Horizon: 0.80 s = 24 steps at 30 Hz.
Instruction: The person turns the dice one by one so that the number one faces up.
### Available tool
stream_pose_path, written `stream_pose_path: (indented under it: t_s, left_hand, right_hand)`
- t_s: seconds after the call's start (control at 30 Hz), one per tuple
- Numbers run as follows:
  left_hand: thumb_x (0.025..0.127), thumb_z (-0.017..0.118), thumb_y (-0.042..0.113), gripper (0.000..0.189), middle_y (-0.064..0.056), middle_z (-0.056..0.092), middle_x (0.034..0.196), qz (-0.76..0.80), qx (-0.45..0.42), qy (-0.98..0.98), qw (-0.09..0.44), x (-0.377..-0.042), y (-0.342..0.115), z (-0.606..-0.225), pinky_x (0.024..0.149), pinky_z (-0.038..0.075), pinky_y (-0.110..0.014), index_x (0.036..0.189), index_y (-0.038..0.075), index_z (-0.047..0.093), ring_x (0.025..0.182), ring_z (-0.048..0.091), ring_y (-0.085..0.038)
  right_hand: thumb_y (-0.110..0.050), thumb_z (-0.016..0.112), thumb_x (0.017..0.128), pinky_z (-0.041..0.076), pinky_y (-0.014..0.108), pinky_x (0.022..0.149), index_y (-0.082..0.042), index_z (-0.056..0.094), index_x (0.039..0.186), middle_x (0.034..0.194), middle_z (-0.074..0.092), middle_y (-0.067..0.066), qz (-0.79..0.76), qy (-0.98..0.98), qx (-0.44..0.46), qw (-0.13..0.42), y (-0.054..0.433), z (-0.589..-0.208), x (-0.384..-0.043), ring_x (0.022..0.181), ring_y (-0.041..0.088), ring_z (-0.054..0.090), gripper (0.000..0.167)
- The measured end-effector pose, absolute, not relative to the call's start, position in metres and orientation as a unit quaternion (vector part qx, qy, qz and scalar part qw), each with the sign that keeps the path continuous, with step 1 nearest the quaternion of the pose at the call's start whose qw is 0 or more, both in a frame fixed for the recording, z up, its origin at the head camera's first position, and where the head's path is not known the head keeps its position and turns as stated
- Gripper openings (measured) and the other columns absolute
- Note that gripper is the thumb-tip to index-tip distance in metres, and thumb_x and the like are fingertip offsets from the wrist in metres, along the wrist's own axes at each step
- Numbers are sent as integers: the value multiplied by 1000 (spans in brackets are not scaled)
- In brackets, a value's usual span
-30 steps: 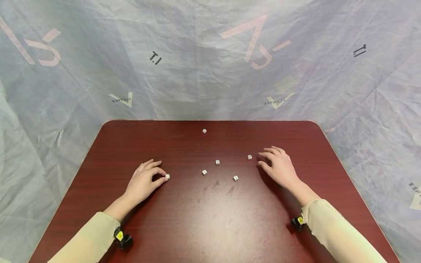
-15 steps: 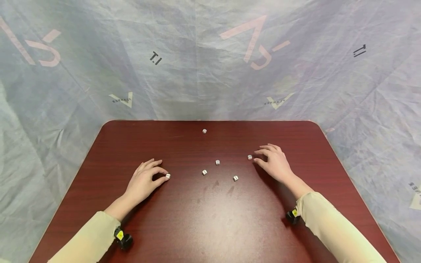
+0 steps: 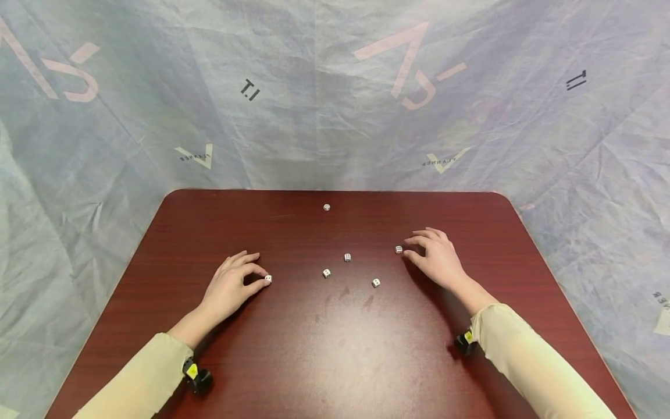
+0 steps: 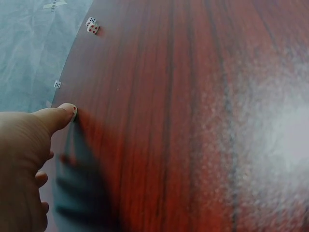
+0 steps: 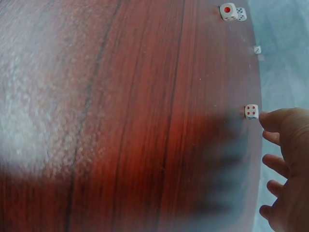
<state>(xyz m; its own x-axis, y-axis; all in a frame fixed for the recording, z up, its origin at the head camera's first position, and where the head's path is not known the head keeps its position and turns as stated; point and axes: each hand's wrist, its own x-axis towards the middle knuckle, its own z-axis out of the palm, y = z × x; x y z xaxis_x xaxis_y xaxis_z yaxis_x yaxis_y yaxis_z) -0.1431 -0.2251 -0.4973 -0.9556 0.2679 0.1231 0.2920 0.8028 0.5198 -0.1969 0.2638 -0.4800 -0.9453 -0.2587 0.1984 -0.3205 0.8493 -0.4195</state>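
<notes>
My left hand [image 3: 230, 285] pinches a white die [image 3: 268, 279] between thumb and index finger, low over the table or on it. In the left wrist view the thumb covers most of that die [image 4: 74, 113]. Just beyond the right hand's [image 3: 435, 259] thumb and index fingertips sits another die [image 3: 399, 249]. The right wrist view has that die [image 5: 251, 111] with red pips showing, beside the thumb tip; whether they touch I cannot tell. Between the hands lie a middle die [image 3: 348, 257], a nearer-left die [image 3: 327, 273] and a nearer-right die [image 3: 376, 283].
One more die [image 3: 327, 207] lies near the far edge of the dark red wooden table [image 3: 335, 343]. Grey fabric [image 3: 314, 105] with printed marks hangs behind and at both sides. A small black device [image 3: 199, 377] is strapped under each sleeve.
My right hand has moved left and slightly forward, up to the die on the right. The left hand stays nearly still with its die. The head view has shifted slightly.
</notes>
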Motion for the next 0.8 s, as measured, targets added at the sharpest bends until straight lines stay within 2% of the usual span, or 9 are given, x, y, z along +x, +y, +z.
stream_pose_path:
  t_s: [0.43, 0.8]
  left_hand:
    - [92, 80, 33, 10, -12, 55, 148, -289, -140, -947, 11, -143, -226, -497, 117, 23, -64, 101, 28, 79, 147, 33, -37]
    - [92, 79, 33, 11, -12, 55, 148, -299, -134, -945, 3, -144, -226, -498, 117, 25, -63, 102, 28, 78, 146, 35, -39]
  right_hand:
    - [-28, 77, 93, 30, 68, 111, -10, 75, 122, 139, 61, 17, 226, -961, 148, 60, 263, -483, -200, 141, 44, 38, 35]
    - [-25, 79, 90, 31, 68, 110, -9, 77, 118, 135, 63, 19, 231, -957, 160, 71, 262, -485, -202, 139, 47, 40, 31]
